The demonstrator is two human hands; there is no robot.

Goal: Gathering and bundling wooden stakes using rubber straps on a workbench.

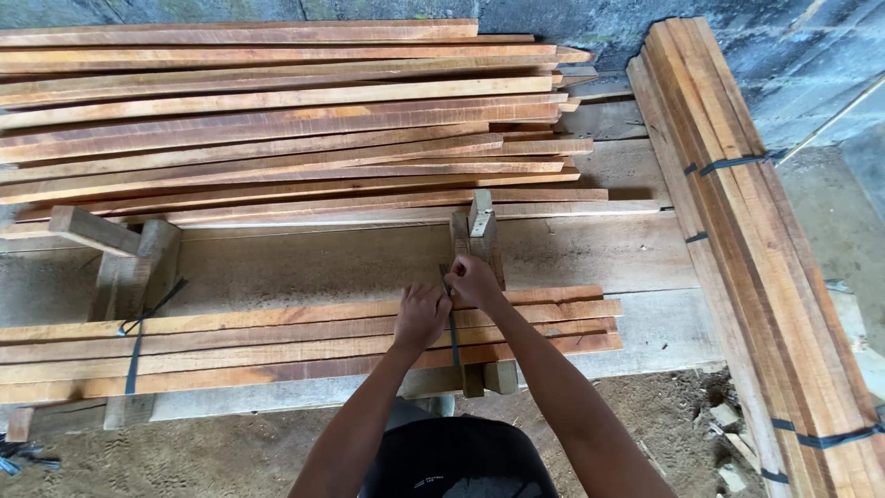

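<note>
At frame centre a dark strap (454, 337) crosses the slat bundle (277, 346) on the bench (590, 254), pinched by left hand (420, 316) and right hand (474, 281) fingers, stacked slats (277, 120) above, bare bench rightward.

A small bundle of boards (304, 346) lies across the desk (369, 263), close to the person. Both hands sit on its right part, at a strap (453, 337). Behind it lies a big pile of boards (277, 120). Another tied bundle (756, 249) lies on the right.
</note>
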